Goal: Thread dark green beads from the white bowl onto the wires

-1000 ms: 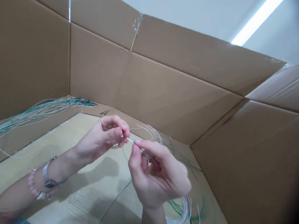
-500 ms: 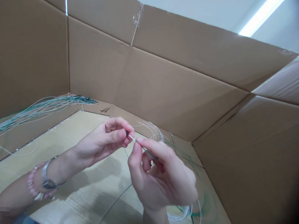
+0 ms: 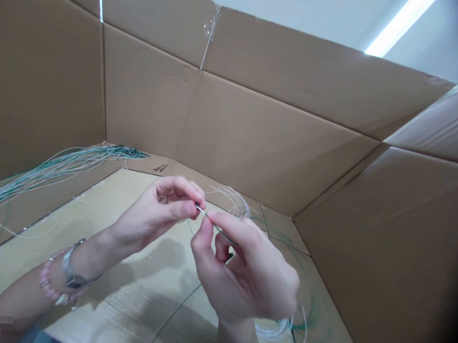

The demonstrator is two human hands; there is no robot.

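Note:
Between finger and thumb, my left hand pinches a small dark piece, mostly covered by the fingertips. A short white stretch runs from that piece towards my right hand, whose thumb and forefinger are closed on a thin green wire. The two sets of fingertips are close but apart. Under the curled fingers of my right hand a small black ridged thing shows in part; its kind is unclear. Below the hands, a green wire trails over the pale board.
Cardboard walls enclose the work surface. A bundle of green and white wires lies at the left, with small dark pointed pieces near the back wall. White wires lie behind my hands, and a loose coil lies at lower right.
My right hand has shifted slightly left, narrowing the gap between the fingertips; less of the white stretch shows. The black ridged thing under my right fingers has come into view.

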